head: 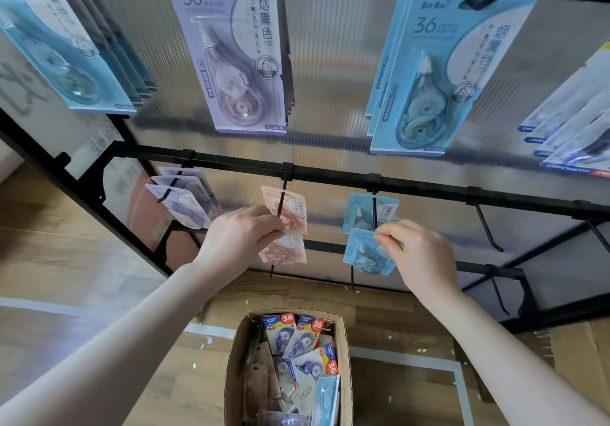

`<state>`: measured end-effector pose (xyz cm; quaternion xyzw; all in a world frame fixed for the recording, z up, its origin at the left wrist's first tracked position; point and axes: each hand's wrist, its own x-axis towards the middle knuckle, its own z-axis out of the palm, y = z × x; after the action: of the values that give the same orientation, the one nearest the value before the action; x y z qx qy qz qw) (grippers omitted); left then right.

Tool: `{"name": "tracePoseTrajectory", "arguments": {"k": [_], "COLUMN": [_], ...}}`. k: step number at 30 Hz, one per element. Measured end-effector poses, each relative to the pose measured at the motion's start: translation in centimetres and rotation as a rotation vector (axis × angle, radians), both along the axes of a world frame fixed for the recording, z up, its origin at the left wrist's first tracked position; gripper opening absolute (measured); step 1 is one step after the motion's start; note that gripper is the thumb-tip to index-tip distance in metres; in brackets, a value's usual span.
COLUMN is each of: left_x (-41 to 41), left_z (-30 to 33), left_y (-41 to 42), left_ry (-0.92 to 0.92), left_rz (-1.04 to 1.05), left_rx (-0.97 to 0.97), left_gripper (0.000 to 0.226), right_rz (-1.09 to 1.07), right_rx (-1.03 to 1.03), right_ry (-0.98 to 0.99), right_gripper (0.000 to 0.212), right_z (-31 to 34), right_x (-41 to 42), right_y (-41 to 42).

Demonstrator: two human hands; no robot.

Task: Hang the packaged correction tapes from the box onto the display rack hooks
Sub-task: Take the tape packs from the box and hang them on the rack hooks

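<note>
Left fingers pinched the top of a pink correction tape pack, on the middle hook in front of another pink pack. Right fingers pinched a blue correction tape pack at the next hook. Best done by lining each hang-hole with the hook tip, then sliding back squarely. More packs lay below in the cardboard box.
</note>
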<state>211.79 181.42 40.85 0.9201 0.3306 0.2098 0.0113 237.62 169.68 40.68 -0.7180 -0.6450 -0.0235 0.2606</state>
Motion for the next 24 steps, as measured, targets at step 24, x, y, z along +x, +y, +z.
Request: {"name": "tracePoseTrajectory", "arguments": {"k": [24], "left_x": [1.3], "left_z": [-0.8], "left_y": [3.2], "left_ry": [-0.013], "left_rz": [-0.07], "left_rx": [-0.051], "left_gripper": [0.019], "right_rz": [0.079], "right_rx": [-0.128], "right_ry": [-0.001], "right_gripper": [0.01], "right_z": [-0.6], "right_x": [0.9], "right_y": [1.3]}}
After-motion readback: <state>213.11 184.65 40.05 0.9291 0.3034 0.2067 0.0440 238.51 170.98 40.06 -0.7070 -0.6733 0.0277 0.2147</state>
